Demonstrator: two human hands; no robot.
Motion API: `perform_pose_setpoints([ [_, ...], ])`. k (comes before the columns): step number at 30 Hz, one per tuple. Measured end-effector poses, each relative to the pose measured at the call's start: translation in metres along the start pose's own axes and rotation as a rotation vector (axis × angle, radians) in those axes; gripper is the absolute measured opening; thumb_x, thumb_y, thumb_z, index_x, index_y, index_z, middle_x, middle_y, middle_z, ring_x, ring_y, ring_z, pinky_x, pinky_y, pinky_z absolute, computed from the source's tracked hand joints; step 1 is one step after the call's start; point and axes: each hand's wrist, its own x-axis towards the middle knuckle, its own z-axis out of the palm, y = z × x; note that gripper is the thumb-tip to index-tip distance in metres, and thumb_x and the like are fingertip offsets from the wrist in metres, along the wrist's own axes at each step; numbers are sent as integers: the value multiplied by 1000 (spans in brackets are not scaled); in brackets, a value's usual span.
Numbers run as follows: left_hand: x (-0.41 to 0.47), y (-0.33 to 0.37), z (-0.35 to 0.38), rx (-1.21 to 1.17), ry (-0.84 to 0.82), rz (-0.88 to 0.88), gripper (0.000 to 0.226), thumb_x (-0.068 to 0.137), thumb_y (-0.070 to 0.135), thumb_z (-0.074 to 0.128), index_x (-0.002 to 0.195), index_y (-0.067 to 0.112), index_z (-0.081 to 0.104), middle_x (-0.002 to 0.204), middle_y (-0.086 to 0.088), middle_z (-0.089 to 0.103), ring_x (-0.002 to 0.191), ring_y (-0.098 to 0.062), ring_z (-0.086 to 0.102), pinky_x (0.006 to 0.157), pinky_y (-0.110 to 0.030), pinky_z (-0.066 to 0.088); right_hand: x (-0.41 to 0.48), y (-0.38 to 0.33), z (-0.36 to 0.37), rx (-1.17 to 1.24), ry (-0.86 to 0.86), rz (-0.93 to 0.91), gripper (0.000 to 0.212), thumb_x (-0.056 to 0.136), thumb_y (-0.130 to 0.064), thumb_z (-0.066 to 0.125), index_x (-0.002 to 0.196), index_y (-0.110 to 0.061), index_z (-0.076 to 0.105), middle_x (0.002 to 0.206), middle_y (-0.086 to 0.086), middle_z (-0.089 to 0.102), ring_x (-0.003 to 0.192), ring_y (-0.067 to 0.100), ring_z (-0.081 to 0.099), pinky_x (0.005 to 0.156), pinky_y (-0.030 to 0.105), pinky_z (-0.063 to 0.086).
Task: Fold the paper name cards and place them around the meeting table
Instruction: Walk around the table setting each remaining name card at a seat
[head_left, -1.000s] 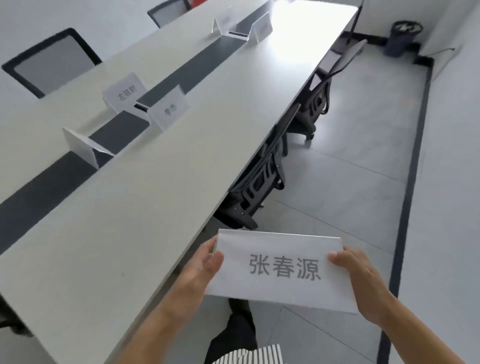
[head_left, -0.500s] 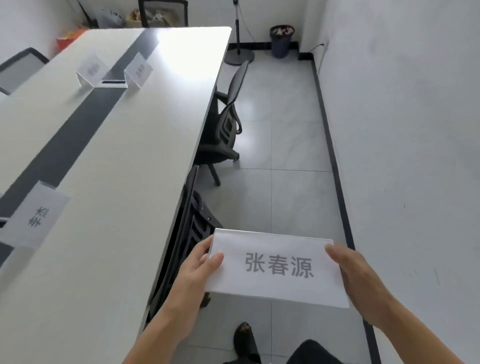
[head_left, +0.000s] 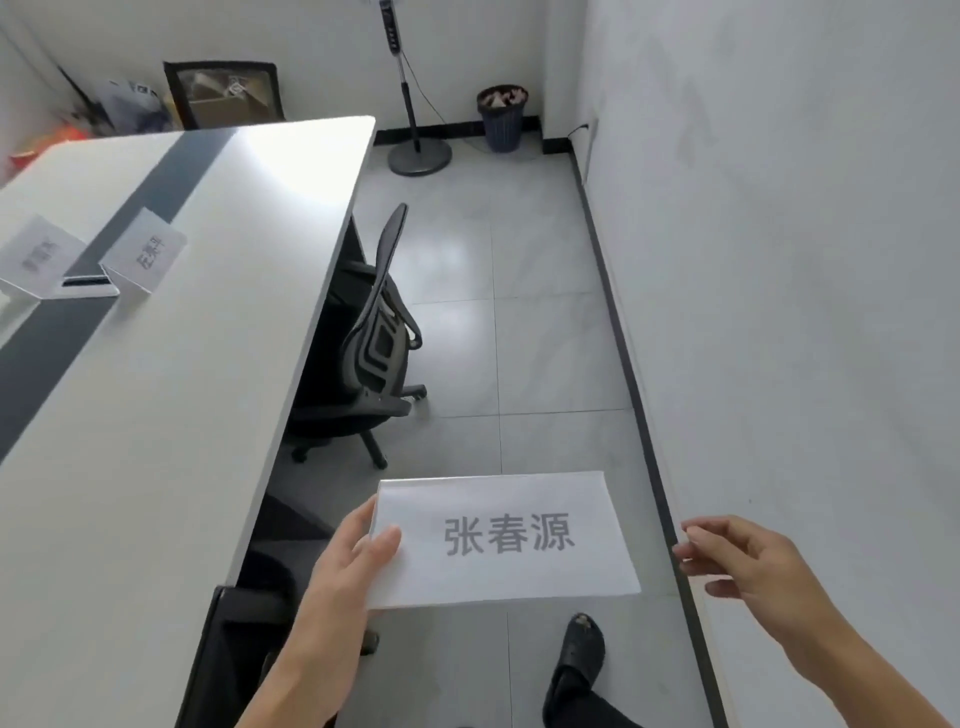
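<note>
Grey floor tiles (head_left: 540, 358) run between a plain white wall (head_left: 805, 260) and a long white meeting table with a dark centre strip (head_left: 171, 374). Over the tiles, the left hand (head_left: 345, 566) reaches forward with its forearm angled up from below, thumb laid on top and fingers tucked beneath the left edge of a folded white paper name card printed with grey characters (head_left: 501, 540), pinching it and holding it nearly flat. The right hand (head_left: 753, 566) hangs just off the card's right edge, apart from it, palm turned inward, fingers loosely curled and slightly parted, gripping nothing. Beyond the left fingertips, a black mesh office chair (head_left: 374, 343) sits tucked at the table edge. Farther left on the tabletop stand two folded white paper name cards (head_left: 145, 254).
</note>
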Motion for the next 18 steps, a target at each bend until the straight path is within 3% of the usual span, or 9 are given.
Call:
perform_pose_setpoints([
  [3, 46, 29, 27, -9, 47, 15, 50, 77, 25, 67, 126, 25, 57, 108, -2, 74, 93, -15, 71, 79, -33, 48, 63, -47, -17, -41, -49, -38, 16, 92, -21, 59, 99, -12, 70, 82, 5, 77, 81, 24, 72, 67, 30, 51],
  [8, 120, 60, 52, -82, 134, 12, 49, 76, 31, 63, 125, 26, 59, 118, -4, 71, 108, -25, 66, 92, -45, 50, 156, -112, -31, -47, -105, -87, 15, 92, -21, 60, 99, -13, 70, 85, 7, 77, 80, 23, 73, 69, 32, 53],
  [14, 241, 105, 65, -113, 160, 30, 50, 75, 32, 60, 124, 26, 61, 119, -4, 70, 111, -27, 64, 89, -44, 49, 279, -167, -31, -72, -114, -48, 15, 91, -20, 61, 99, -12, 70, 87, 8, 77, 83, 25, 72, 71, 34, 52],
  [18, 345, 155, 75, -109, 154, 29, 62, 65, 38, 70, 124, 24, 61, 117, -8, 71, 105, -28, 67, 84, -45, 52, 363, -216, -33, -64, -73, -30, 15, 91, -20, 61, 100, -12, 70, 85, 7, 77, 85, 27, 72, 71, 34, 52],
])
